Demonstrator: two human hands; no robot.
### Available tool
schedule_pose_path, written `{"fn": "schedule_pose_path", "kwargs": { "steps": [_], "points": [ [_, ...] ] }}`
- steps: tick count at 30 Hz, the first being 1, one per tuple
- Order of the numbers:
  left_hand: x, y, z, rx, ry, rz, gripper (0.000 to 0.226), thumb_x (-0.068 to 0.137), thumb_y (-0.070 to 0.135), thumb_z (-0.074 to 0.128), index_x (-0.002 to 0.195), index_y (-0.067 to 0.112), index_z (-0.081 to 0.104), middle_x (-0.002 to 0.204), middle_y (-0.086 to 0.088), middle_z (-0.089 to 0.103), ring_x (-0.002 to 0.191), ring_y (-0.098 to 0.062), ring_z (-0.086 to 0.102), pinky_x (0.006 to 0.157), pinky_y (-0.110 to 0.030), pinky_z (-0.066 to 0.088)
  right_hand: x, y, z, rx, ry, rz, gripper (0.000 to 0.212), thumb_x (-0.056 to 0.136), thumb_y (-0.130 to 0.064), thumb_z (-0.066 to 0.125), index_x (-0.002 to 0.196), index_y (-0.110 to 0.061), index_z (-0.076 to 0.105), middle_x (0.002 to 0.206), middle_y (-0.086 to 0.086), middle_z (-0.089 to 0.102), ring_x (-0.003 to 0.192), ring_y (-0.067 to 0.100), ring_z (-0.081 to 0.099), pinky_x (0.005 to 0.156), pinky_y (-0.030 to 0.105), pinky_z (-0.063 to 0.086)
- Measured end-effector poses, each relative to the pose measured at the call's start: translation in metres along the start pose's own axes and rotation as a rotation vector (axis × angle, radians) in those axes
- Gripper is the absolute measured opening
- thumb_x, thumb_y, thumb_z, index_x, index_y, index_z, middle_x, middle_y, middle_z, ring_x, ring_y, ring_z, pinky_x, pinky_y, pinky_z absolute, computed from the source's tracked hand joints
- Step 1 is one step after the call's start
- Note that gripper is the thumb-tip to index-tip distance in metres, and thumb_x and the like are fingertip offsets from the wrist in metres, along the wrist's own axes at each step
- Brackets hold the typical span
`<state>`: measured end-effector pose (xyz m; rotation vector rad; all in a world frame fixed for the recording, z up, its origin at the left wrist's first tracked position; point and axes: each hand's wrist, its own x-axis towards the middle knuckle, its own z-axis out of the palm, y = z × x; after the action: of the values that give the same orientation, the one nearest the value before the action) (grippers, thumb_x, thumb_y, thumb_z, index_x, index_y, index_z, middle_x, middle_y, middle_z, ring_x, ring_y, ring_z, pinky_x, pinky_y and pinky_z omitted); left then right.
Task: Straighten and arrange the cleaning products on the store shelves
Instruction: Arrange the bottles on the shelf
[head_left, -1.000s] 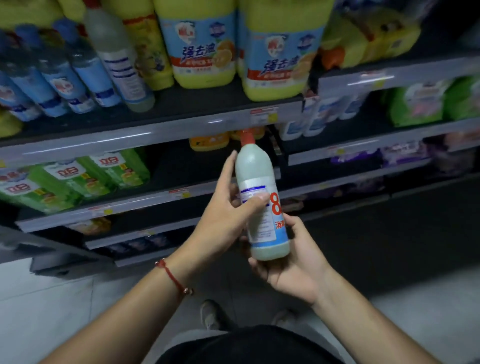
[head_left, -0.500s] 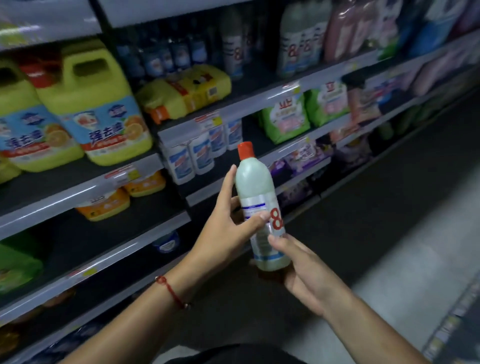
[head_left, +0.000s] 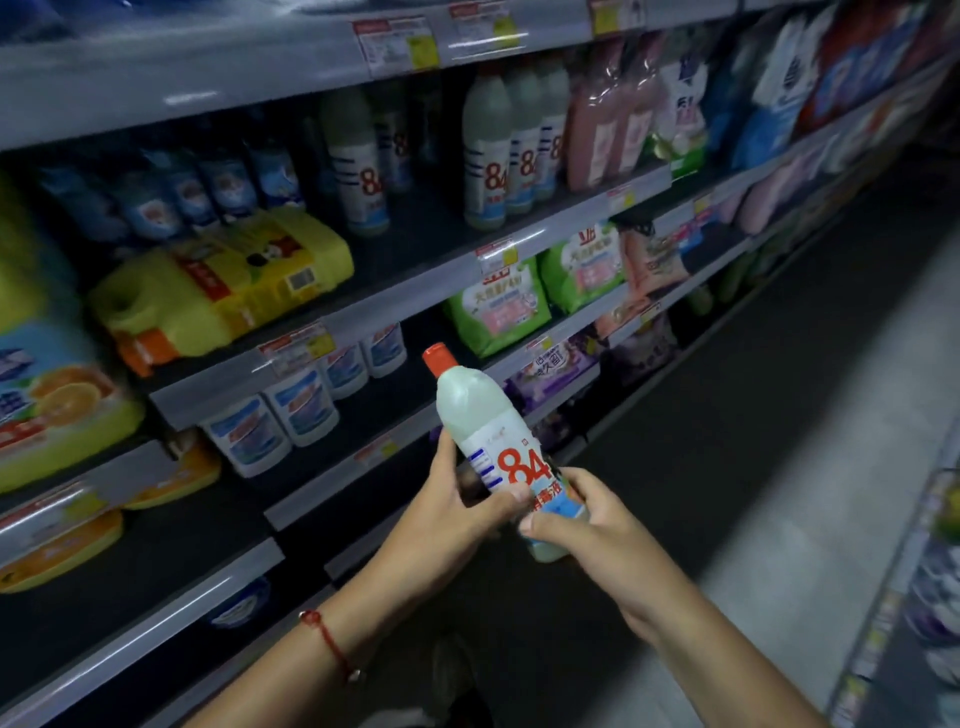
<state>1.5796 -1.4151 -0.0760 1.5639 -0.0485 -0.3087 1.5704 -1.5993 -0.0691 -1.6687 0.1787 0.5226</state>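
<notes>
Right hand (head_left: 587, 525) has closed onto the pale-liquid bottle (head_left: 493, 452) beside the left hand (head_left: 452, 514).

Pale green bottle (head_left: 470, 410), red cap (head_left: 439, 357)

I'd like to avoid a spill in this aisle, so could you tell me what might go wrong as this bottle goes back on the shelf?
1. Both hands, left and right, grip the bottle low, so its heavy top could tip out.
2. The matching 84 bottles stand close together; sliding it in might topple them.
3. The yellow jug lies on its side and could leak.
</notes>
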Motion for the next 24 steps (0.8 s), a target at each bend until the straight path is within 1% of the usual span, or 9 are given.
{"fn": "schedule_pose_path", "kwargs": {
  "steps": [3, 5, 6, 9, 13, 16, 19, 22, 24],
  "points": [
    [0.046, 0.014, -0.009, -0.026, 0.002, 0.015, 0.081, 0.088, 0.018, 0.078, 0.15, 0.039, 0.03, 0.115, 0.013, 0.072, 0.11, -0.015, 0.072, 0.085, -0.04, 0.063, 0.036, -0.024, -0.013, -0.028, 0.004, 0.0, 0.044, 0.08, -0.031, 0.08, 0.12, -0.032, 0.061, 0.107, -0.005, 0.073, 0.095, 0.006, 0.072, 0.077, 0.023, 0.055],
    [0.073, 0.025, -0.015, -0.018, -0.01, 0.03, 0.082, 0.086, 0.02, 0.079, 0.148, 0.044, 0.03, 0.112, 0.021, 0.071, 0.107, -0.009, 0.072, 0.081, -0.031, 0.062, 0.061, -0.039, -0.021, -0.041, -0.007, 0.001, 0.041, 0.081, -0.029, 0.079, 0.119, -0.031, 0.062, 0.105, -0.007, 0.075, 0.095, 0.005, 0.072, 0.077, 0.022, 0.055],
    [0.085, 0.031, -0.018, 0.0, -0.012, 0.035, 0.084, 0.085, 0.022, 0.08, 0.147, 0.047, 0.03, 0.114, 0.021, 0.071, 0.108, -0.008, 0.071, 0.082, -0.029, 0.061, 0.072, -0.046, -0.024, -0.051, -0.01, -0.006, 0.045, 0.078, -0.032, 0.081, 0.119, -0.031, 0.062, 0.105, -0.008, 0.075, 0.095, 0.005, 0.072, 0.08, 0.024, 0.056],
    [0.12, 0.041, -0.028, 0.109, 0.002, 0.064, 0.084, 0.083, 0.026, 0.085, 0.146, 0.048, 0.034, 0.125, 0.012, 0.07, 0.115, -0.01, 0.069, 0.096, -0.038, 0.058, 0.109, -0.06, -0.029, -0.061, 0.029, -0.064, 0.062, 0.058, -0.039, 0.079, 0.118, -0.032, 0.064, 0.106, -0.009, 0.076, 0.097, 0.007, 0.072, 0.087, 0.03, 0.056],
    [0.146, 0.06, -0.03, 0.145, 0.138, 0.019, 0.05, 0.084, 0.029, 0.084, 0.123, 0.04, 0.055, 0.113, 0.016, 0.075, 0.102, -0.002, 0.072, 0.095, -0.035, 0.059, 0.143, -0.082, -0.038, -0.038, 0.04, -0.142, 0.063, 0.058, -0.039, 0.077, 0.119, -0.03, 0.065, 0.108, -0.009, 0.076, 0.1, 0.008, 0.072, 0.087, 0.03, 0.055],
    [0.156, 0.071, -0.027, 0.152, 0.193, -0.019, 0.039, 0.086, 0.034, 0.08, 0.121, 0.032, 0.062, 0.108, 0.018, 0.076, 0.099, 0.0, 0.072, 0.094, -0.029, 0.058, 0.165, -0.096, -0.046, -0.088, -0.032, -0.185, 0.057, 0.063, -0.04, 0.079, 0.118, -0.036, 0.065, 0.11, -0.012, 0.075, 0.101, 0.005, 0.071, 0.09, 0.032, 0.055],
    [0.169, 0.075, -0.028, 0.097, 0.273, -0.086, 0.05, 0.085, 0.039, 0.078, 0.13, 0.027, 0.061, 0.104, 0.018, 0.077, 0.093, 0.006, 0.071, 0.077, -0.008, 0.054, 0.191, -0.109, -0.055, -0.168, -0.095, -0.251, 0.047, 0.078, -0.028, 0.08, 0.12, -0.04, 0.063, 0.112, -0.017, 0.073, 0.104, 0.0, 0.068, 0.089, 0.025, 0.053],
    [0.181, 0.082, -0.026, 0.081, 0.385, -0.117, 0.06, 0.082, 0.041, 0.081, 0.135, 0.024, 0.057, 0.104, 0.014, 0.076, 0.087, 0.01, 0.07, 0.068, -0.004, 0.05, 0.212, -0.124, -0.062, -0.25, -0.171, -0.307, 0.043, 0.082, -0.032, 0.079, 0.12, -0.043, 0.061, 0.113, -0.021, 0.071, 0.108, -0.003, 0.064, 0.093, 0.025, 0.05],
    [0.187, 0.087, -0.025, 0.056, 0.482, -0.114, 0.055, 0.081, 0.037, 0.082, 0.13, 0.022, 0.06, 0.09, 0.017, 0.072, 0.07, 0.019, 0.065, 0.057, 0.0, 0.044, 0.226, -0.136, -0.066, -0.284, -0.213, -0.332, 0.045, 0.08, -0.036, 0.08, 0.117, -0.047, 0.058, 0.114, -0.022, 0.069, 0.112, -0.003, 0.062, 0.096, 0.027, 0.049]
  ]
}}
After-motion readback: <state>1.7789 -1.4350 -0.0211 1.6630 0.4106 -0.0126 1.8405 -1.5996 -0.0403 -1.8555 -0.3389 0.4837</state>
